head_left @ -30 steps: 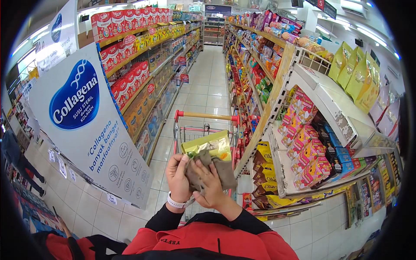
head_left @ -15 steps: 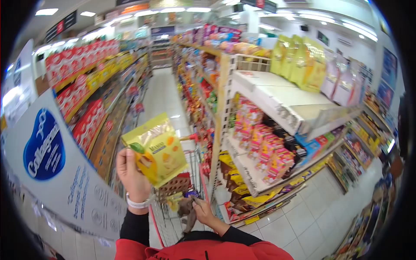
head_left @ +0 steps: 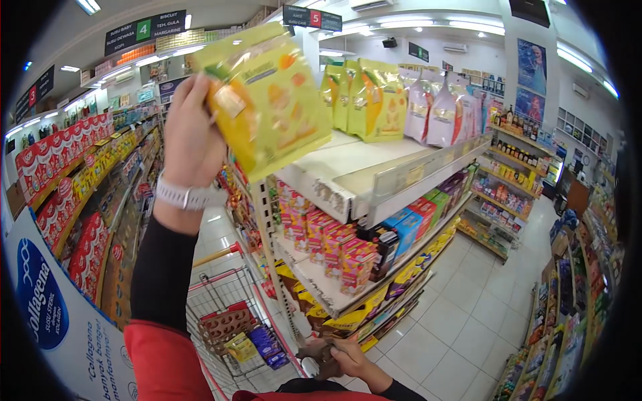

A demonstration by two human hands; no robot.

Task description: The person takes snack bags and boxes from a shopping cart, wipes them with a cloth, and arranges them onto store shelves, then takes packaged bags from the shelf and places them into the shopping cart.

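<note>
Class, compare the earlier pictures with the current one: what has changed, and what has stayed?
The hands, together at first, are now apart. The left hand has raised the yellow pouch high, in front of the top shelf in this view. The right hand has lowered the grey-brown cloth and still holds it. Similar pouches remain on the shelf.

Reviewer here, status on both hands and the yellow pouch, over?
Left hand raised, gripping yellow pouch. Right hand low, holding grey-brown cloth. Clear strip along top shelf's front edge.
</note>
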